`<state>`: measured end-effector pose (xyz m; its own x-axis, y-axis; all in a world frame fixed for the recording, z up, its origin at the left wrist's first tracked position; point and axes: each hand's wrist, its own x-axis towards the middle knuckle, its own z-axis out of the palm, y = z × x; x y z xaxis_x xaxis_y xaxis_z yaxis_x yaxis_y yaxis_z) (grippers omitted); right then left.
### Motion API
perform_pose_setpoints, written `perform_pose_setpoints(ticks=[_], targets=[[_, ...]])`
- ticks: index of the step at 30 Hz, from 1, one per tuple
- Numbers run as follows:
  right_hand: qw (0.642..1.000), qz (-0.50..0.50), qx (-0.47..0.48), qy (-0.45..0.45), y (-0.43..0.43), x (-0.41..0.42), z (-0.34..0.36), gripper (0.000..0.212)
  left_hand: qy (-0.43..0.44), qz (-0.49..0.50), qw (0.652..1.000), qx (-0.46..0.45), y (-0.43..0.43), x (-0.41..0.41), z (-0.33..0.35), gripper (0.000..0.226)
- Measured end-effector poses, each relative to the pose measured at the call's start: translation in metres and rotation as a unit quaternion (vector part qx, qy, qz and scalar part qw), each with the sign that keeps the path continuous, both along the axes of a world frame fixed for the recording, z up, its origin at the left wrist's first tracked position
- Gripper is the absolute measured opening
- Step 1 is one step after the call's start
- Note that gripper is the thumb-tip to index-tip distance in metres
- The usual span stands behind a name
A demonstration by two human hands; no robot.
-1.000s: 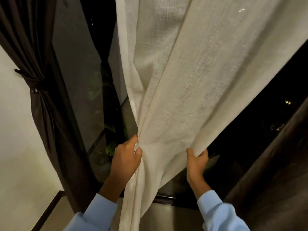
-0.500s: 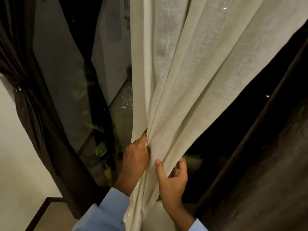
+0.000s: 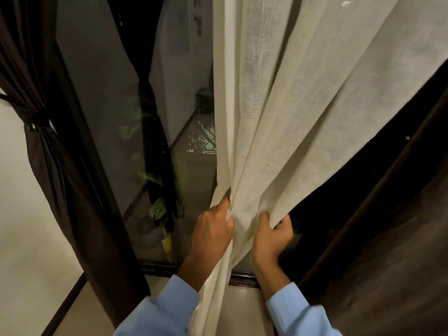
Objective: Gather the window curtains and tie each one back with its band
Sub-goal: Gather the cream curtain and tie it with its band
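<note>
Head view: left hand (image 3: 213, 229) and right hand (image 3: 272, 235) each grip bunched folds of the cream sheer curtain (image 3: 291, 105) hanging mid-window; at left, a dark brown curtain (image 3: 60, 178) hangs tied by its band (image 3: 36, 118).

A room in a home at night: a cream sheer curtain (image 3: 291, 105) and a dark brown drape (image 3: 63, 185) tied with its band (image 3: 40, 122) hang at a tall glass door (image 3: 101, 93), with a potted plant (image 3: 157, 210) outside and a plain wall (image 3: 21, 226) beside.
</note>
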<state>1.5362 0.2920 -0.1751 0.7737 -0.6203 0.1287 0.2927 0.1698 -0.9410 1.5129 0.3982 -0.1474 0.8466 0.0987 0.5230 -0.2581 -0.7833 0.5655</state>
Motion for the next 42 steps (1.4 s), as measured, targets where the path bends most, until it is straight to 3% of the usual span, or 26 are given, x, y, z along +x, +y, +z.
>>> perform_pose_setpoints(ticks=[5,9,12,16,25,28,31,34,38,42], targets=[[0.996,0.081,-0.011,-0.043,0.02,-0.042,-0.01,0.022,-0.003,0.013,1.0,0.006,-0.002,0.007,0.004,0.053],[0.984,0.132,-0.091,-0.082,0.025,-0.046,0.0,0.044,0.025,0.008,1.0,0.001,-0.001,0.009,0.003,0.052],[0.972,0.172,-0.139,-0.073,0.017,-0.032,0.002,0.031,0.041,-0.022,0.999,-0.018,0.003,0.01,0.004,0.042],[0.97,0.18,-0.152,-0.053,0.004,-0.014,0.001,0.02,0.039,-0.086,0.995,-0.011,0.002,0.01,0.0,0.012],[0.961,0.187,-0.192,-0.072,-0.003,-0.018,-0.015,0.015,0.095,-0.134,0.983,-0.081,-0.007,0.006,0.005,0.023],[0.941,0.233,-0.233,-0.08,-0.013,-0.016,-0.014,0.015,0.075,-0.097,0.989,-0.087,-0.013,0.006,0.01,0.017],[0.919,0.277,-0.268,-0.083,-0.032,-0.01,-0.015,0.017,0.056,-0.034,0.996,-0.068,-0.02,0.01,0.01,0.039],[0.94,0.239,-0.243,-0.03,-0.051,0.003,-0.019,0.017,0.09,-0.015,0.994,-0.061,-0.023,0.01,0.009,0.034],[0.945,0.261,-0.192,0.052,-0.075,0.028,-0.014,0.049,0.105,0.014,0.991,-0.087,-0.032,0.009,0.01,0.031],[0.936,0.275,-0.209,0.063,-0.094,0.045,-0.005,0.017,0.105,0.02,0.989,-0.103,-0.053,0.004,0.005,0.03]])
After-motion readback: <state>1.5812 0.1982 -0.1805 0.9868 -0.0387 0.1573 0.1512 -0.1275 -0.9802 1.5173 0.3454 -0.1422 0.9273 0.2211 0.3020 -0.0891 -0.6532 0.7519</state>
